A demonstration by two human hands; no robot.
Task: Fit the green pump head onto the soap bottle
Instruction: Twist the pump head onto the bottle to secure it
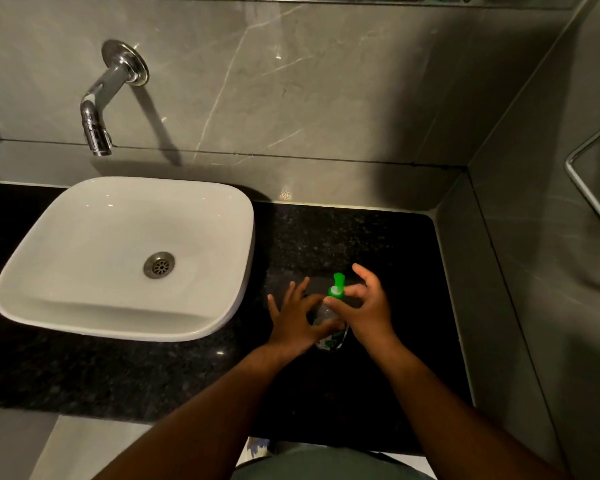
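A clear soap bottle (328,322) with a green-printed label stands upright on the black granite counter (378,244), right of the basin. The green pump head (336,289) sits on top of its neck, nozzle pointing away from me. My left hand (297,323) holds the bottle's body from the left with thumb and forefinger, the other fingers spread. My right hand (366,306) pinches the pump's collar with thumb and forefinger from the right, other fingers raised. The bottle's lower part is partly hidden by both hands.
A white countertop basin (84,299) with a metal drain fills the left. A chrome wall tap (99,109) juts out above it. Grey marble walls close the back and right side. A metal rail (589,188) hangs on the right wall.
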